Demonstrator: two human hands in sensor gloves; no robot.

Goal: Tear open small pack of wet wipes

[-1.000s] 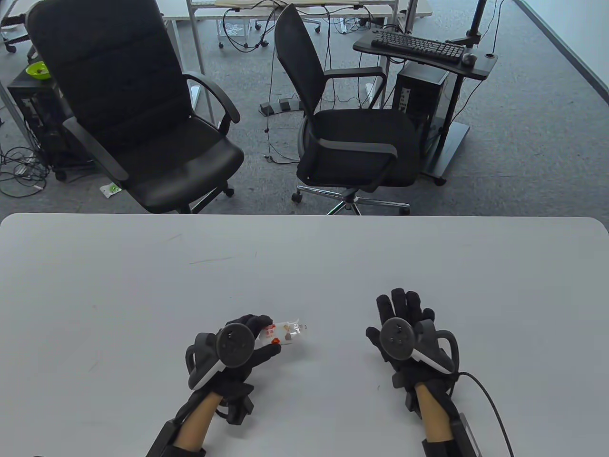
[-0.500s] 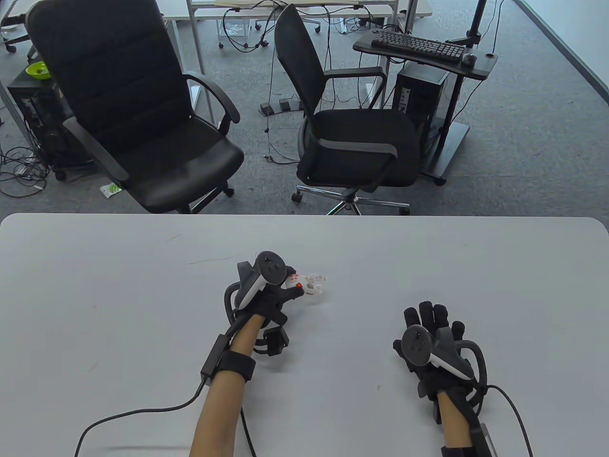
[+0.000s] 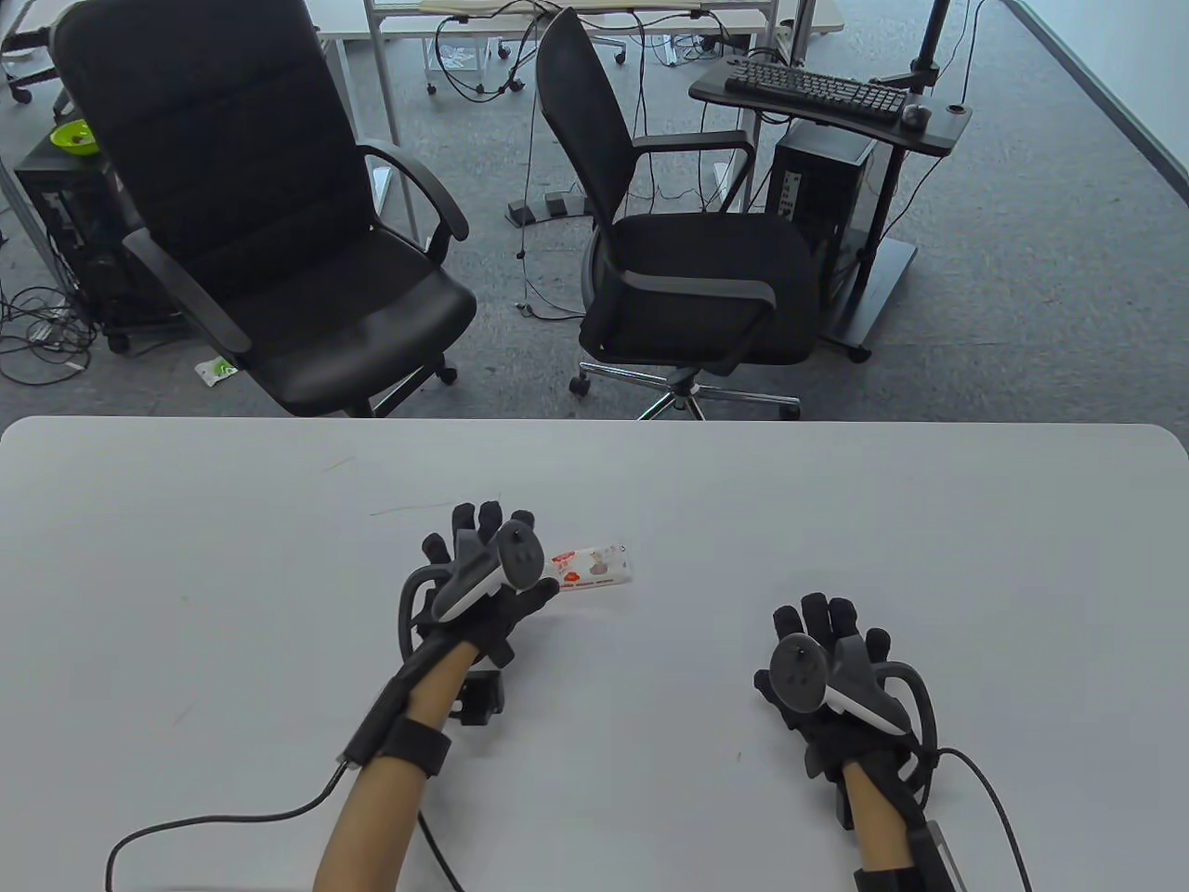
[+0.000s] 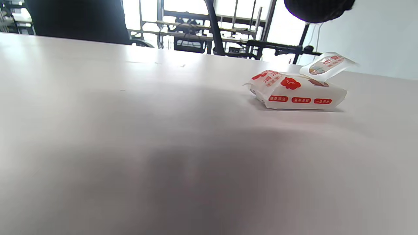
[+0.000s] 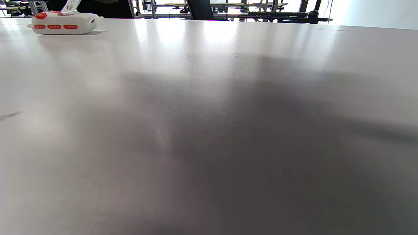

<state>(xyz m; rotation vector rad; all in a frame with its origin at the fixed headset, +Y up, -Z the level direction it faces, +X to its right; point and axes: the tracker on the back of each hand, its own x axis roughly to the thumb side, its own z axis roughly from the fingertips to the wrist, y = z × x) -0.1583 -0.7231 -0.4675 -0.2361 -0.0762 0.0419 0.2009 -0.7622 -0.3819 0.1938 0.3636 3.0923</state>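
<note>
wipes pack (image 3: 594, 566) lying on the table (image 3: 836, 502), flap (image 4: 326, 64) standing up

left hand (image 3: 483, 576) is hovering just beside it, fingers spread, gripping nothing; right hand (image 3: 831, 664) is resting apart, fingers extended, empty.

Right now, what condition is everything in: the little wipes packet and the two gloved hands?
Wet wipes pack: lying on the table, label flap peeled up.
Left hand: fingers spread, beside the pack, not gripping it.
Right hand: fingers spread, holding nothing, apart from the pack.
</note>
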